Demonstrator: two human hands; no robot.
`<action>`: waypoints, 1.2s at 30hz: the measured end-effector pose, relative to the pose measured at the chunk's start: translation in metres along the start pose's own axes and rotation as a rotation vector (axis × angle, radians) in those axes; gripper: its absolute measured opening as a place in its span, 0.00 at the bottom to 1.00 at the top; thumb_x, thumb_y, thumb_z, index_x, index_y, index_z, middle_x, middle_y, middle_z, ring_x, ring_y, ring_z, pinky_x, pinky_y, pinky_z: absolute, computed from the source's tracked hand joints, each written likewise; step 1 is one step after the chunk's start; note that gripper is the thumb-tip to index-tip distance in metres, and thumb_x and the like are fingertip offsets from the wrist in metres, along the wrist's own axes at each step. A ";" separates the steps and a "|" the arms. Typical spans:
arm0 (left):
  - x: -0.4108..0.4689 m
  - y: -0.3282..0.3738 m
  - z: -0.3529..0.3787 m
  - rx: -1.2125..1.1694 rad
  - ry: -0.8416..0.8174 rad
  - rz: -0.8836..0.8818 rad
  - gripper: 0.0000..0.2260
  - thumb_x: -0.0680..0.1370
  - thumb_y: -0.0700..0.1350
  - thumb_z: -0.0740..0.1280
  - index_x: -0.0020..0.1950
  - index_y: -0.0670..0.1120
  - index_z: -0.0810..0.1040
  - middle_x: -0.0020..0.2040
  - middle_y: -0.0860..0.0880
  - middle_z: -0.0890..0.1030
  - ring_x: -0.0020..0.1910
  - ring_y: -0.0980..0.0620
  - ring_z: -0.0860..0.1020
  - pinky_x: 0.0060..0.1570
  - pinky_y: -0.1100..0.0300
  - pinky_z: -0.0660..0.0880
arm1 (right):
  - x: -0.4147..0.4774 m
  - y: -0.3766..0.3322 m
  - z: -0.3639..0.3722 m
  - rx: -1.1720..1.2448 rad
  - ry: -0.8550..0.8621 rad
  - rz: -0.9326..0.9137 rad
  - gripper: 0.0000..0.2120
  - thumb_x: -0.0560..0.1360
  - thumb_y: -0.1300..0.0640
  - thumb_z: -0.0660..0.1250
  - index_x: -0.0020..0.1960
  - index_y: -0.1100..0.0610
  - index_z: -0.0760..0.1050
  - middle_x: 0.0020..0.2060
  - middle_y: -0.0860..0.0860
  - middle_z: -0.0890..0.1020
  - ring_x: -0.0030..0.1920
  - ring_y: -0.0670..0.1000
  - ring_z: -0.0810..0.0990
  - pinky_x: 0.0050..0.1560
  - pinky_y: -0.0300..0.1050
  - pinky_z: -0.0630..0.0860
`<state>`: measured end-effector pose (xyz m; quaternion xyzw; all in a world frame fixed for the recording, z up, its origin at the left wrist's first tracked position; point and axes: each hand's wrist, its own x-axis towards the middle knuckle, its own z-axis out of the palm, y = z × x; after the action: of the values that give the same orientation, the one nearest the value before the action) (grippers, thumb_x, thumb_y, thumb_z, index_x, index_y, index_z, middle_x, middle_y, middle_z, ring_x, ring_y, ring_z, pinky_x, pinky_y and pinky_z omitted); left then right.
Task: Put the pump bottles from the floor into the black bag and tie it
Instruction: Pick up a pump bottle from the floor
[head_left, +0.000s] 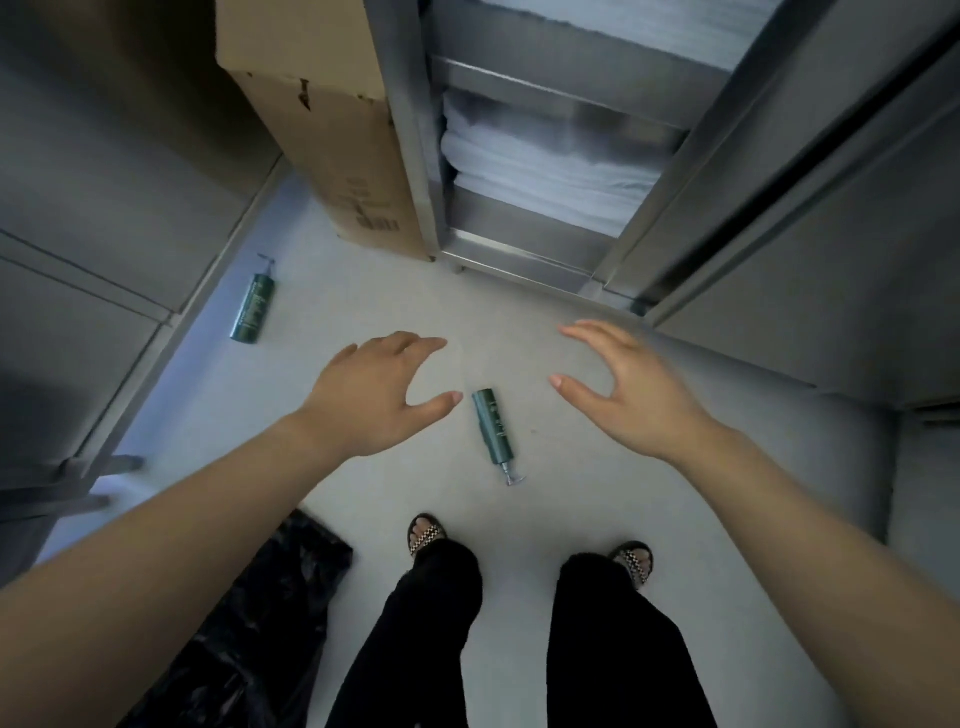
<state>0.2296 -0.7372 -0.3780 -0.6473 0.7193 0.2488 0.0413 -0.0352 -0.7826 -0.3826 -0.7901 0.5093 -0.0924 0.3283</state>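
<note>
**Narrow storage room: two bottles on floor, both hands empty**

Surface: pale grey floor (405, 306), smooth, no clutter beyond the items listed. Grey panelled wall (104, 208) along the left side. Tall cardboard box (332, 130) standing in the far corner, just beside a metal shelf rack (519, 239) loaded with folded white linen (550, 150). Grey cabinet fronts (831, 234) closing off the right side.

Left to right on the floor: black bag (249, 639), crumpled, lying flat at lower left beside the left leg. First pump bottle (254, 309), dark green, on its side close to the left wall, pump pointing away. Second pump bottle (493, 431), dark green, on its side between the two hands and ahead of the feet, pump pointing toward the person. Neither bottle in the bag.

Grips: left hand (374, 400) spread wide above the floor, holding nothing. Right hand (628, 389) likewise spread wide, holding nothing. No contact with either bottle.

Obscured: bag partly covered by the left forearm and cut off at the bottom edge; mouth not discernible. Bottle labels unreadable. Box top and upper shelves cut off at the top.

Count: bottles two, bag one, box one, sandalled feet (426, 532) two.
</note>
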 end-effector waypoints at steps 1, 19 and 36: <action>0.014 -0.005 0.023 -0.003 -0.005 -0.008 0.30 0.74 0.66 0.56 0.71 0.52 0.65 0.68 0.49 0.72 0.62 0.47 0.74 0.62 0.48 0.69 | 0.006 0.021 0.014 0.000 -0.016 0.007 0.25 0.74 0.43 0.63 0.68 0.53 0.68 0.67 0.51 0.72 0.67 0.50 0.69 0.65 0.37 0.59; 0.272 -0.130 0.459 0.025 -0.029 0.123 0.28 0.75 0.59 0.64 0.72 0.50 0.66 0.69 0.46 0.72 0.65 0.46 0.72 0.62 0.54 0.70 | 0.123 0.358 0.354 -0.003 -0.010 0.033 0.25 0.75 0.43 0.62 0.69 0.53 0.67 0.68 0.51 0.70 0.68 0.49 0.68 0.64 0.35 0.58; 0.312 -0.160 0.582 0.108 -0.089 0.493 0.30 0.67 0.60 0.72 0.66 0.52 0.73 0.70 0.46 0.70 0.73 0.47 0.63 0.71 0.44 0.57 | 0.105 0.419 0.441 0.087 0.022 0.114 0.24 0.75 0.45 0.63 0.68 0.53 0.68 0.67 0.49 0.71 0.67 0.47 0.69 0.65 0.36 0.61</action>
<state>0.1791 -0.7882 -1.0540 -0.4374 0.8652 0.2408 0.0457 -0.0863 -0.7979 -0.9981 -0.7437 0.5527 -0.1041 0.3613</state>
